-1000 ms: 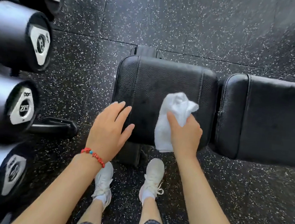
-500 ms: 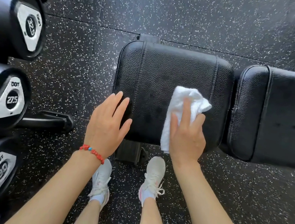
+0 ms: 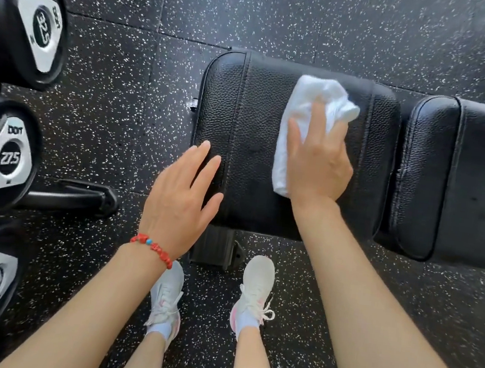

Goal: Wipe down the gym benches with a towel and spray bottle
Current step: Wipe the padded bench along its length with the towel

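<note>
i'm pressing the towel (image 3: 310, 121) flat against the seat pad (image 3: 254, 154) with my right hand (image 3: 318, 165), fingers spread over it rather than clenched around it, so i'm judging it could be slipping out from under my palm or bunching up if i'm pushing too fast. it's already folding over near its far right corner. my left hand (image 3: 180, 197) is open and grasping nothing, resting at the near left edge of the pad; i'm thinking it could be getting in the way once the wiping is reaching that side. the stitched seams are probably catching dirt that a flat pass is missing, and the back pad (image 3: 479, 182) to the right is looking untouched. the dumbbells (image 3: 9, 155) are sitting close on my left, so i'm watching my elbow there.

the towel is looking white, soft and loosely folded, lying on the far right part of the seat pad. no spray bottle is showing.
</note>
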Demonstrator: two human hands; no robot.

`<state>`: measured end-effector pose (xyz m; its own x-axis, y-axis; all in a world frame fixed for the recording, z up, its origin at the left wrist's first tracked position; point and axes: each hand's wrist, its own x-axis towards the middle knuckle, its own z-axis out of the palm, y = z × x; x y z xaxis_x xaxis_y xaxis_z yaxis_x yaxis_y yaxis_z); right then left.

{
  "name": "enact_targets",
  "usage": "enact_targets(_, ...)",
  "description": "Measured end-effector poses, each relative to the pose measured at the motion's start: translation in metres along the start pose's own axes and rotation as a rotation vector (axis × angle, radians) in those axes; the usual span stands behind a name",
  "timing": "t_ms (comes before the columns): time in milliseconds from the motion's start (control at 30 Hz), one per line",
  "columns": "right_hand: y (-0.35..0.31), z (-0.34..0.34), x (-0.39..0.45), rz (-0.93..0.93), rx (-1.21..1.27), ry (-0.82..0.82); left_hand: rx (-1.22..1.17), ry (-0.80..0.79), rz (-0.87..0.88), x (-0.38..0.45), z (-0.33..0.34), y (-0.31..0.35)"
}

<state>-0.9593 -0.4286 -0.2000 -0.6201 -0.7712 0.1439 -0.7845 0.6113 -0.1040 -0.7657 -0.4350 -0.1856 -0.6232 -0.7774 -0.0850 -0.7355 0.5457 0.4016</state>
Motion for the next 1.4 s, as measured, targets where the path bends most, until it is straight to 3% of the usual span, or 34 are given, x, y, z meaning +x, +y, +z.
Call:
enact_targets(200,-0.012,-0.008,-0.077,-0.071,-0.026,-0.008,-0.008,0.015,0.065,0.0,-0.002,-0.01)
enact_targets(433,-0.043,0.008,0.012,0.044,0.059,-0.093,-0.012,0.047,0.145,0.0,0.002,-0.025)
enact_targets(533,-0.049,0.011,0.012,0.074,0.078,-0.035,-0.014,0.047,0.154,0.0,-0.001,-0.033)
enact_targets(633,-0.049,0.006,-0.035,0.0,0.031,0.089,-0.018,0.03,0.16,-0.001,-0.005,-0.042)
enact_targets(767,-0.056,-0.001,-0.086,-0.06,-0.012,0.042,0.01,0.009,0.167,-0.002,-0.009,-0.054)
enact_targets(1100,-0.044,0.001,-0.035,-0.215,-0.122,0.05,0.005,0.028,0.198,0.011,-0.005,-0.03)
enact_targets(1233,0.022,-0.005,-0.022,-0.028,-0.214,0.08,0.025,0.059,0.223,0.025,0.001,-0.011)
enact_targets(1333,0.06,-0.012,-0.023,0.194,-0.011,-0.032,0.053,0.081,0.213,0.037,0.007,0.001)
enact_targets(1400,0.056,-0.01,-0.029,0.225,-0.021,-0.029,0.066,0.081,0.198,0.043,0.012,0.006)
